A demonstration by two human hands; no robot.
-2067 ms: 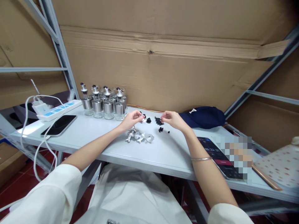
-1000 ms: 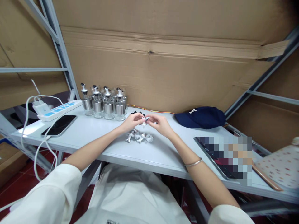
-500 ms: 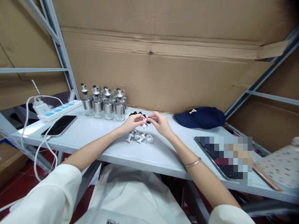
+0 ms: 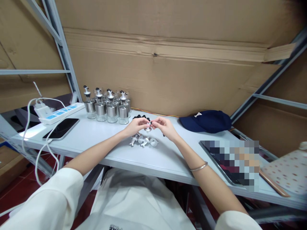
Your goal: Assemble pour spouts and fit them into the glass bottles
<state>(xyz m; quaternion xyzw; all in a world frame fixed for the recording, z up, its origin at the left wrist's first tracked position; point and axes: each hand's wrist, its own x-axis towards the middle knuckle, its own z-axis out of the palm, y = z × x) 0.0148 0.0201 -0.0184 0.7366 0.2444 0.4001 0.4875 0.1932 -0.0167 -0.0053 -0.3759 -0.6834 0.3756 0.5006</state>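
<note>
At the centre of the frame the left hand (image 4: 137, 125) and right hand (image 4: 165, 126) meet over the bench (image 4: 168, 156), both pinching one small silver spout (image 4: 148, 125) between their fingertips; each grip is narrow, closed on that part. About two seconds ago the right hand was apart, to the right, over a scatter of small black pieces; it has since come across to the spout, and I judge that a black piece is being fitted on, though it is too small to see clearly. Just below the hands lie loose spouts (image 4: 143, 141), untouched. Left and above stands a cluster of bottles (image 4: 109, 107) with spouts already on. A phone (image 4: 60, 128) and power strip (image 4: 59, 112) lie at the left, a cap (image 4: 206, 121) at the right.
</note>
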